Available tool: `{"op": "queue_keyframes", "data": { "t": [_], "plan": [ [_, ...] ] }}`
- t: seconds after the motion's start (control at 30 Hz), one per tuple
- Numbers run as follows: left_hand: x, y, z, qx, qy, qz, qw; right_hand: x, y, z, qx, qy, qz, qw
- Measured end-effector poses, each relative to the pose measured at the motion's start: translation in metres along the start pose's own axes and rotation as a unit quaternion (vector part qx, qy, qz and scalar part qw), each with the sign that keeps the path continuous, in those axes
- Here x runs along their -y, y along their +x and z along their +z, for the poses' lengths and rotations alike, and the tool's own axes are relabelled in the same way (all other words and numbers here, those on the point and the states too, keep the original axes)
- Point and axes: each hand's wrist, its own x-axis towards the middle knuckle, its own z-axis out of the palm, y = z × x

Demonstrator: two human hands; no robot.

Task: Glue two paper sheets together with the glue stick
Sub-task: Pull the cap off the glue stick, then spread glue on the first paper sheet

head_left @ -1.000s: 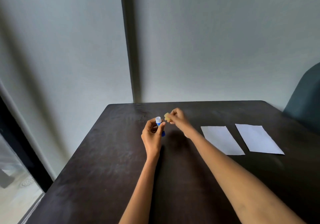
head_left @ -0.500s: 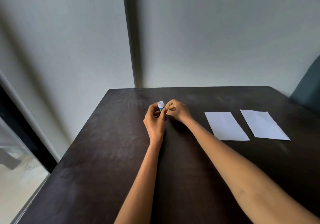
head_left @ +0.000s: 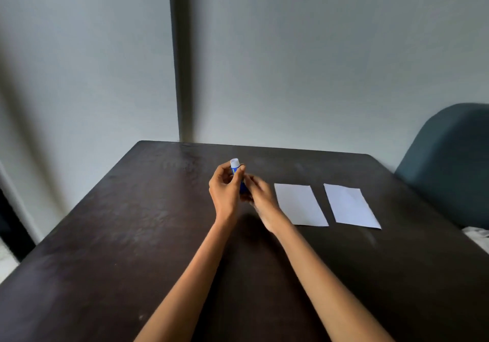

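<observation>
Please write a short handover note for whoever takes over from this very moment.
Left hand: grips the glue stick upright above the table; its white tip is uncovered.
Right hand: at the base of the stick, blurred; whether it holds anything cannot be told. The cap is not visible.
Sheets: the near sheet and the far sheet lie flat side by side to the right, apart, not overlapping.
Done: the stick is in hand and open.
Left: spread glue on one sheet, lay the other on it, press them together.
</observation>
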Motion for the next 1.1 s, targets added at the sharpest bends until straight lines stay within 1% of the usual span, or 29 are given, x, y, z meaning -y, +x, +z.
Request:
{"op": "queue_keyframes", "data": {
  "t": [0.03, 0.1, 0.13, 0.2, 0.27, 0.37, 0.47, 0.53, 0.57, 0.63, 0.73, 0.8, 0.87, 0.93, 1.0, 1.03, 1.1],
  "plan": [
    [-0.001, -0.003, 0.008, -0.009, -0.014, -0.016, 1.000, 0.001, -0.003, -0.004, -0.005, 0.064, 0.009, 0.998],
    [-0.004, -0.005, 0.021, -0.011, -0.032, -0.040, 0.999, 0.002, -0.007, -0.012, -0.002, 0.193, 0.022, 0.981],
    [-0.005, -0.006, 0.026, -0.010, -0.039, -0.047, 0.998, 0.001, -0.009, -0.016, 0.009, 0.237, 0.025, 0.971],
    [-0.007, -0.006, 0.034, -0.013, -0.062, -0.057, 0.996, -0.001, -0.011, -0.022, 0.032, 0.281, 0.026, 0.959],
    [-0.007, -0.005, 0.037, -0.015, -0.074, -0.063, 0.995, -0.003, -0.010, -0.024, 0.034, 0.286, 0.019, 0.957],
    [-0.005, -0.004, 0.033, 0.001, -0.071, -0.055, 0.996, -0.006, -0.006, -0.021, 0.021, 0.252, 0.012, 0.967],
    [-0.006, -0.007, 0.034, 0.065, -0.066, -0.024, 0.995, -0.008, -0.003, -0.020, 0.005, 0.248, 0.047, 0.968],
    [-0.005, -0.013, 0.040, 0.105, -0.046, 0.000, 0.993, -0.009, -0.002, -0.023, 0.007, 0.276, 0.069, 0.959],
    [-0.005, -0.016, 0.042, 0.111, -0.039, 0.005, 0.993, -0.008, -0.003, -0.025, 0.012, 0.291, 0.077, 0.953],
    [-0.003, -0.019, 0.043, 0.104, -0.047, 0.010, 0.993, -0.007, -0.004, -0.028, 0.023, 0.310, 0.087, 0.946],
    [0.000, -0.016, 0.034, 0.074, -0.055, 0.012, 0.996, -0.006, -0.006, -0.027, 0.050, 0.323, 0.093, 0.941],
    [-0.001, -0.012, 0.029, 0.054, -0.055, 0.006, 0.997, -0.005, -0.007, -0.024, 0.069, 0.317, 0.085, 0.942],
    [-0.004, -0.009, 0.027, 0.044, -0.052, 0.010, 0.998, -0.005, -0.008, -0.023, 0.071, 0.303, 0.075, 0.947],
    [-0.006, -0.009, 0.028, 0.062, -0.056, 0.019, 0.996, -0.007, -0.006, -0.022, 0.059, 0.278, 0.076, 0.956],
    [-0.005, -0.015, 0.032, 0.095, -0.048, 0.035, 0.994, -0.007, -0.004, -0.024, 0.030, 0.256, 0.089, 0.962],
    [-0.004, -0.018, 0.034, 0.112, -0.037, 0.046, 0.992, -0.007, -0.003, -0.025, 0.019, 0.254, 0.092, 0.963],
    [-0.005, -0.023, 0.036, 0.131, -0.024, 0.062, 0.989, -0.006, -0.004, -0.028, 0.023, 0.268, 0.090, 0.959]
  ]
}}
